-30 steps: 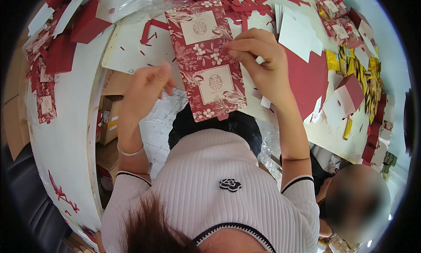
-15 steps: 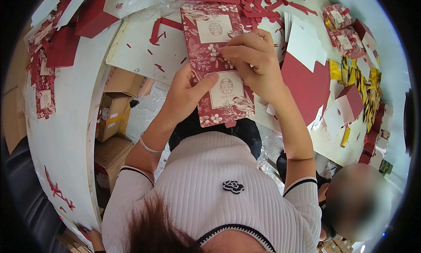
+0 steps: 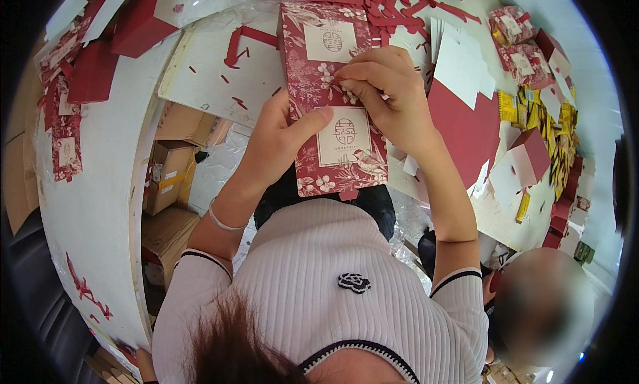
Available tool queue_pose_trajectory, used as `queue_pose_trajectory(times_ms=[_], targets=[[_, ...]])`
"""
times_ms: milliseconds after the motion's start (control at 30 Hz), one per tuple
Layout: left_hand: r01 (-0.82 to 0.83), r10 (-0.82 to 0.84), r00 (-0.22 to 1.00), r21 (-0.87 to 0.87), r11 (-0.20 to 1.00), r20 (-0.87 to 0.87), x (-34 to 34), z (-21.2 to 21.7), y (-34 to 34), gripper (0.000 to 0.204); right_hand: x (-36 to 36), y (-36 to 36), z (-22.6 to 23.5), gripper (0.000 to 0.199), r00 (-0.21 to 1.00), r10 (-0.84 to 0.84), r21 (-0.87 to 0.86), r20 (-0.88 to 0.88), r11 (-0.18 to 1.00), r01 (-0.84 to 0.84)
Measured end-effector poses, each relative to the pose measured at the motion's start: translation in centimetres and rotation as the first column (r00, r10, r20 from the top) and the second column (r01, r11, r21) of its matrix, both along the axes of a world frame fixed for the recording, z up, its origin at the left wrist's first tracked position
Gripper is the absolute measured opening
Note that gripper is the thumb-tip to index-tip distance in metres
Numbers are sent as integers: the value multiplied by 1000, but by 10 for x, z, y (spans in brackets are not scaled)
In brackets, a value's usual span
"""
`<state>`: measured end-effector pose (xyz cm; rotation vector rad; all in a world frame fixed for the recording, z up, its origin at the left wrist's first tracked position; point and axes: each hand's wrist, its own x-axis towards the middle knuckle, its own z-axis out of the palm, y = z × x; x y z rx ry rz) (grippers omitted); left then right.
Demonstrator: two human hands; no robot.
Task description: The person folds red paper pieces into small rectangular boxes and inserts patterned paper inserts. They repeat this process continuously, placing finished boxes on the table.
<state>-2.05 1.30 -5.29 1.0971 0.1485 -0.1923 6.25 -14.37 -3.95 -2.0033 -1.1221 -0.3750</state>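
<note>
A red floral printed cardboard gift box (image 3: 336, 144), long with two cream panels and a small red tab at its lower end, lies in front of me over the table's near edge and my lap. My left hand (image 3: 283, 134) grips its left side, thumb flat on the printed face, other fingers hidden underneath. Near the middle of the face, my right hand (image 3: 383, 91) is closed, with thumb and forefinger pinched together over the printed flowers. Whatever lies between those fingertips, if anything, is too small to make out.
Red paper strips (image 3: 393, 14) are heaped beyond the box on the white table (image 3: 206, 61). White cards (image 3: 462, 64) lie on a dark red sheet (image 3: 459, 131) at right, with yellow packets (image 3: 546, 127) farther over. Cardboard boxes (image 3: 170, 177) stand below left. A person (image 3: 542, 307) is at lower right.
The gift box has turned slightly, and its left side wall now shows at the upper end. My right fingertips have shifted a little, with the thumb now visible against the forefinger.
</note>
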Motion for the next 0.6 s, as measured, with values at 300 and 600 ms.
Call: queue_pose_trajectory(times_ms=[300, 600], targets=[[10, -10, 1000, 16, 1000, 17, 2, -1, -1, 24, -2, -3, 11, 14, 997, 4, -168, -80, 986, -18], [-82, -71, 980, -699, 710, -187, 10, -26, 8, 29, 2, 3, 22, 10, 825, -8, -84, -566, 995, -48]])
